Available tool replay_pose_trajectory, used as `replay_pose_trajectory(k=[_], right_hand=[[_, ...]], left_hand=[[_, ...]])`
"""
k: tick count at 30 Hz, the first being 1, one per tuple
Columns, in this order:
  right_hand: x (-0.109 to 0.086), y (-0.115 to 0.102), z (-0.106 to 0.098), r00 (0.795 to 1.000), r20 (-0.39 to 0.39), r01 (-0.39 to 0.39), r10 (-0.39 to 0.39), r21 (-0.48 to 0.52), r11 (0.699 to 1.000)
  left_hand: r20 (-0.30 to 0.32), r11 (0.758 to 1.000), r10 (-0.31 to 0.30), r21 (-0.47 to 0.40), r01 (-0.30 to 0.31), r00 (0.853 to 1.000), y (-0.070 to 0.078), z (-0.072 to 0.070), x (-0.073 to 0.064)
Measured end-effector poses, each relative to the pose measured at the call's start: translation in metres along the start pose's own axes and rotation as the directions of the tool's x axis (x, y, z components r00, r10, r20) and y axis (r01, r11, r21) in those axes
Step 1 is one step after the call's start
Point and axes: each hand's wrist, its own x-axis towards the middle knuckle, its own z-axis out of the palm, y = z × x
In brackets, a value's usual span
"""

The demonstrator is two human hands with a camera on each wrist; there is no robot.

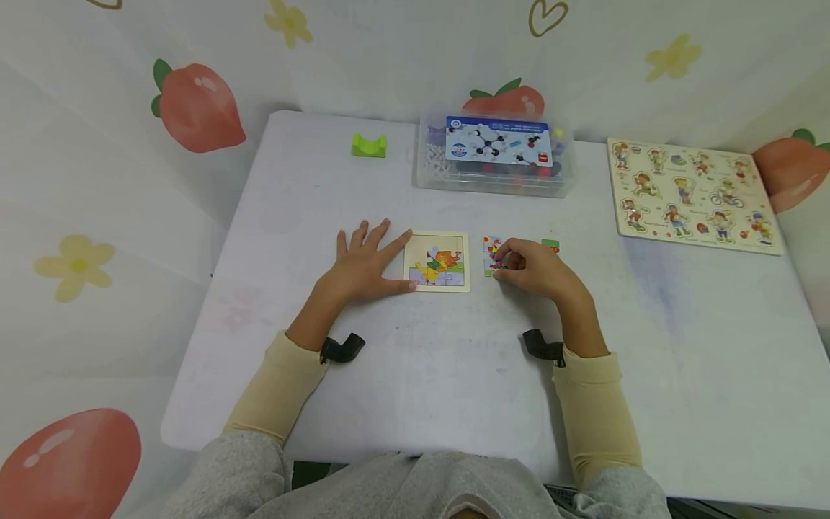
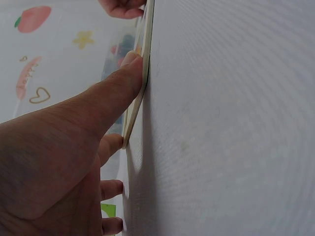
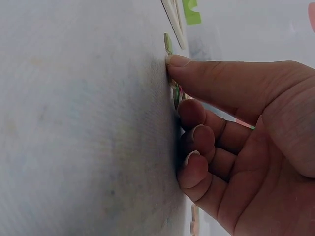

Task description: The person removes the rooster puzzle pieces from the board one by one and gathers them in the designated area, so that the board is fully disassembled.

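In the head view a small wooden puzzle tray [image 1: 447,290] lies flat, with jigsaw pieces [image 1: 443,266] fitted across its lower and right part; its upper left shows bare wood. My left hand [image 1: 365,268] lies spread, thumb and index finger touching the tray's left corners. In the left wrist view the thumb [image 2: 115,91] presses on the tray's edge. Right of the tray, my right hand [image 1: 537,268] pinches a small colourful puzzle piece [image 1: 495,264] among loose ones. The right wrist view shows its thumb on a piece, the other fingers curled; the index fingertip is hidden.
Another puzzle piece [image 1: 550,246] with green on it shows behind the right hand. Farther back stand a clear plastic box [image 1: 499,184] with a molecule label and a green curved block [image 1: 369,147]. A wooden picture board [image 1: 697,194] lies at the right back.
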Motion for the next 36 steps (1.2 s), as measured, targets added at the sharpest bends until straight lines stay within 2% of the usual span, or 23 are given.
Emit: replay_pose_trajectory(k=[10, 16, 27, 36], right_hand=[[0.005, -0.014, 0.005, 0.998, -0.019, 0.052, -0.052, -0.012, 0.999], [0.017, -0.038, 0.016, 0.994, 0.040, 0.098, -0.097, -0.023, 0.995], [0.043, -0.071, 0.042, 0.984, 0.142, 0.122, -0.111, -0.073, 0.990], [0.044, -0.078, 0.046, 0.990, 0.112, 0.100, -0.090, -0.086, 0.991]], left_hand=[[-0.003, 1.000, 0.005, -0.004, -0.005, 1.000, -0.001, 0.002, 0.000], [0.003, 1.000, 0.002, -0.005, -0.002, 1.000, -0.001, 0.002, 0.000], [0.008, 1.000, 0.023, 0.000, -0.023, 1.000, -0.002, 0.001, 0.001], [0.004, 1.000, 0.027, -0.008, -0.027, 1.000, -0.004, -0.001, 0.001]])
